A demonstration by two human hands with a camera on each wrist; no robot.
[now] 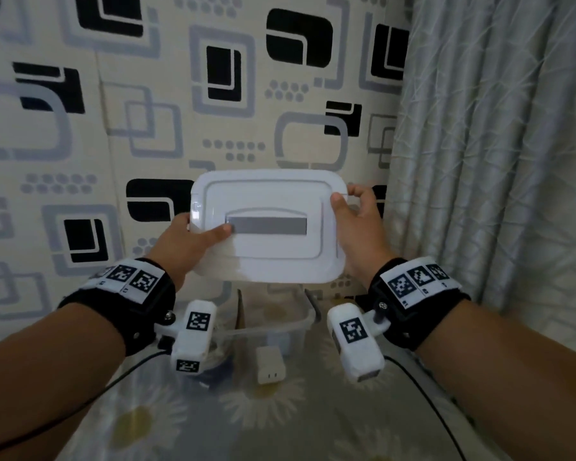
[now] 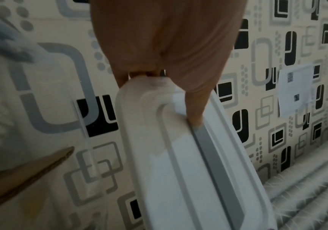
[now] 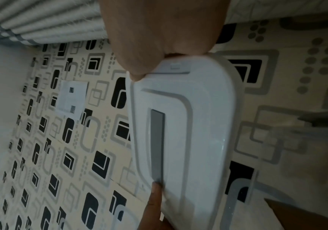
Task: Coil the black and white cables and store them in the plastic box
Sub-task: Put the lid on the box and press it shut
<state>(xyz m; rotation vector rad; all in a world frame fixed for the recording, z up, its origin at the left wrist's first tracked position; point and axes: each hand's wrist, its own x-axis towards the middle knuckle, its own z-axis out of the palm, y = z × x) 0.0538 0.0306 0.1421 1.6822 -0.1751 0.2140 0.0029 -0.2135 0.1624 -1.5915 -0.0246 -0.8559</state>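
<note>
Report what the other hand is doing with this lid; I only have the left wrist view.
Observer: The right hand grips the right end of the lid, thumb on top, while the left hand holds the left end.
Operator: Locate the box.
Observer: The clear plastic box stands uncovered below the raised lid, on the floral cloth.
Operator: Name whatever lies near it.
Observer: A white plug adapter lies on the cloth just in front of the box, prongs toward the person.
</note>
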